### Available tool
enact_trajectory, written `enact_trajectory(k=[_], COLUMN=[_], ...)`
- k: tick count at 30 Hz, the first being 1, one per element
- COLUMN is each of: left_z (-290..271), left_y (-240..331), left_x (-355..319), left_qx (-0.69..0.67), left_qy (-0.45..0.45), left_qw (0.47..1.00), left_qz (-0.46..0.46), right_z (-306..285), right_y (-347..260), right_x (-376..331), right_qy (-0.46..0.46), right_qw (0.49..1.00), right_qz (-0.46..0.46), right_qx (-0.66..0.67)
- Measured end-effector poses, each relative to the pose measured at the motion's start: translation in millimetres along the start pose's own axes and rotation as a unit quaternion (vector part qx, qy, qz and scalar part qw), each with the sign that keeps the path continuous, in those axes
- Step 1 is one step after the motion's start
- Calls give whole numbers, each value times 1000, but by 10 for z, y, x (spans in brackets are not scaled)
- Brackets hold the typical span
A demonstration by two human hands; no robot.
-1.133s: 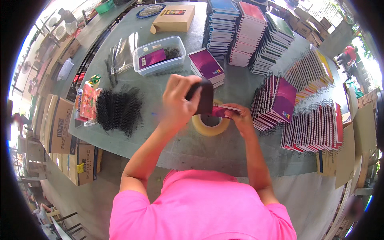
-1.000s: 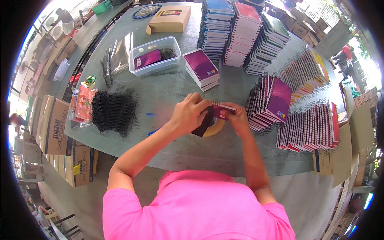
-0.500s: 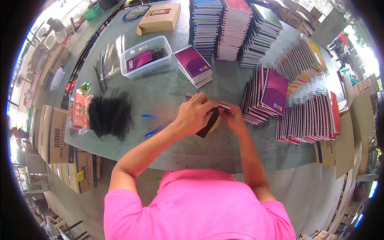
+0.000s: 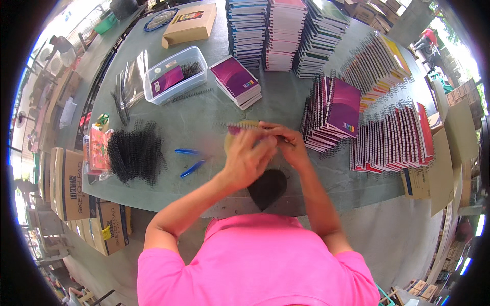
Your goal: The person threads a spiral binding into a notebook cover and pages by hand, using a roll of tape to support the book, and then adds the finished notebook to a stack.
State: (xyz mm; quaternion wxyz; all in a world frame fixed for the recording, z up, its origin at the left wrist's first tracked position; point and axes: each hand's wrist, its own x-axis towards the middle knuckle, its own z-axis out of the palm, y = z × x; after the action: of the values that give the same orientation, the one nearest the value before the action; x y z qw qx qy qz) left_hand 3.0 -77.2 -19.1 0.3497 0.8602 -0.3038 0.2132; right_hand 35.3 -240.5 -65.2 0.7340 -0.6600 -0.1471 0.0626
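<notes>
A small purple-covered notebook (image 4: 236, 129) is tilted up on the table in front of me, mostly hidden by my hands. Along its upper edge runs a dark spiral coil (image 4: 220, 124), which sticks out past the left corner. My right hand (image 4: 291, 145) grips the notebook at its right end, fingers closed. My left hand (image 4: 249, 157) lies over the notebook's near side with bent fingers; motion blur hides whether they pinch anything. Behind it shows part of a yellowish disc (image 4: 229, 145). A dark heart-shaped piece (image 4: 267, 189) lies nearest to me, below the left hand.
Blue-handled pliers (image 4: 190, 162) and a heap of black coils (image 4: 136, 153) are at left. Beyond stand a plastic box (image 4: 148, 86) and a purple notebook pile (image 4: 253, 103). Coil-bound purple notebooks (image 4: 343, 108) and red ones (image 4: 390, 145) crowd the right; tall stacks (image 4: 287, 43) stand behind.
The dark piece has left my left hand and now lies on the table nearer to me. My left hand has moved slightly nearer, over the notebook; the right still grips its right end.
</notes>
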Motion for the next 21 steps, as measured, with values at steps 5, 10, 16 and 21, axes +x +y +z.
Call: enact_trajectory(k=[5,10,16,21], left_z=[-118,-58,1,50], left_y=[-347,-281,-323,-350], left_x=[239,324,389,381], left_qx=[143,76,15,1], left_qy=[-66,-80,-136,-161], left_qw=[987,994,991,987], left_qz=[45,9,-10,-4], right_z=[97,-93,-68,-56], right_y=[-24,196,131,135], right_x=[-17,-107,-124,-131], right_qy=[46,18,34,51], right_qw=[996,995,990,983], right_qz=[5,32,31,33], right_qx=[73,-89,-130,-173])
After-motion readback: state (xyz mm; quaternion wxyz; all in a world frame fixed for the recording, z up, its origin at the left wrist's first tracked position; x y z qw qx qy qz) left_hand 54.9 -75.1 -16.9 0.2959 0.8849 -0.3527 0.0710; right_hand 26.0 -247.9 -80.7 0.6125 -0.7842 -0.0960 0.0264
